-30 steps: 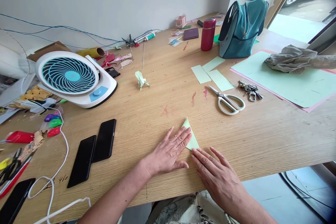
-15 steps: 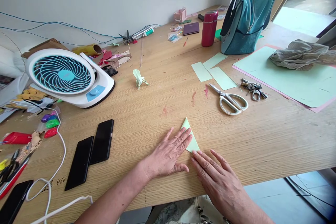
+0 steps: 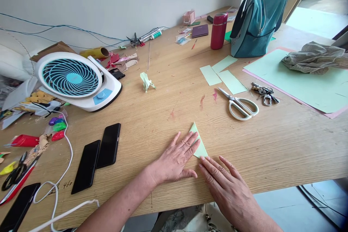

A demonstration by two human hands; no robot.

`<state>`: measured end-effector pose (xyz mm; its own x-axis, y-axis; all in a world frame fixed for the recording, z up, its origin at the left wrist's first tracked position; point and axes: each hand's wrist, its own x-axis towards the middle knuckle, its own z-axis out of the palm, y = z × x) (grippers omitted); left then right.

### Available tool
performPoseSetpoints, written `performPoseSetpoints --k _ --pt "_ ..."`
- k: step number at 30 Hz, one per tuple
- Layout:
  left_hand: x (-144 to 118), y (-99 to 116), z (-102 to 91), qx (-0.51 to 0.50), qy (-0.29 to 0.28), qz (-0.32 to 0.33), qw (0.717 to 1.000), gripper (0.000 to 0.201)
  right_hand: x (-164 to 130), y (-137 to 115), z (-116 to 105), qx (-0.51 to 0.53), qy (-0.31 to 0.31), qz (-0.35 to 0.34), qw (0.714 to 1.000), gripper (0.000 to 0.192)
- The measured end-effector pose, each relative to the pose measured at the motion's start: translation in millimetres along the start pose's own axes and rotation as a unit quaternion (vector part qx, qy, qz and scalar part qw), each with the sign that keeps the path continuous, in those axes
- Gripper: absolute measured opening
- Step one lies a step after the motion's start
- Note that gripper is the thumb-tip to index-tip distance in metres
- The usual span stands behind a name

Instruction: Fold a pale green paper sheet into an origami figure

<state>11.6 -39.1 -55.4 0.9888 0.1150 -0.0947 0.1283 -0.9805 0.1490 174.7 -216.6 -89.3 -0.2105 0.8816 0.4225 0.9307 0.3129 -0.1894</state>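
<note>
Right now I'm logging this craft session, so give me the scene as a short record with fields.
Left hand: flat, palm down on the folded green paper
Right hand: flat on the table, fingertips at the paper's near corner
Paper shape: triangle, point facing away
Right of paper: scissors, keys
Left of paper: two black phones, fan
Beyond: small paper figure

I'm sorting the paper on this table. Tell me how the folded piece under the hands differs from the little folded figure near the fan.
The folded piece lies flat as a triangle, pinned by the left hand; the folded figure stands up, many-creased, untouched. Both are pale green paper.
</note>
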Motion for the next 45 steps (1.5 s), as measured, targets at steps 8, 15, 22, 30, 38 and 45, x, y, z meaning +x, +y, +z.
performPoseSetpoints --k 8,15,22,30,38,45 --pt "2.3 3.7 -3.3 -0.012 0.006 -0.019 1.000 0.095 -2.0 -1.6 2.1 -0.005 0.001 0.002 1.000 0.043" --pt "5.5 8.8 -2.8 -0.002 0.004 -0.035 0.999 0.097 -0.3 -2.1 1.1 -0.011 0.010 -0.002 1.000 0.041" --pt "13.9 7.4 6.5 0.009 0.023 -0.062 0.998 0.098 0.5 -2.8 1.8 -0.016 0.020 0.001 1.000 0.042" --pt "20.2 8.2 1.0 -0.008 0.018 -0.086 0.996 0.094 -2.6 -5.4 8.0 -0.019 0.010 0.021 1.000 0.046" --pt "21.1 9.0 9.1 0.000 0.025 -0.098 0.995 0.100 -4.5 -4.6 11.7 -0.026 0.014 0.014 0.999 0.048" --pt "21.6 8.8 10.7 0.006 0.022 -0.105 0.994 0.098 -2.2 -7.4 10.1 -0.021 0.018 0.022 0.999 0.048"
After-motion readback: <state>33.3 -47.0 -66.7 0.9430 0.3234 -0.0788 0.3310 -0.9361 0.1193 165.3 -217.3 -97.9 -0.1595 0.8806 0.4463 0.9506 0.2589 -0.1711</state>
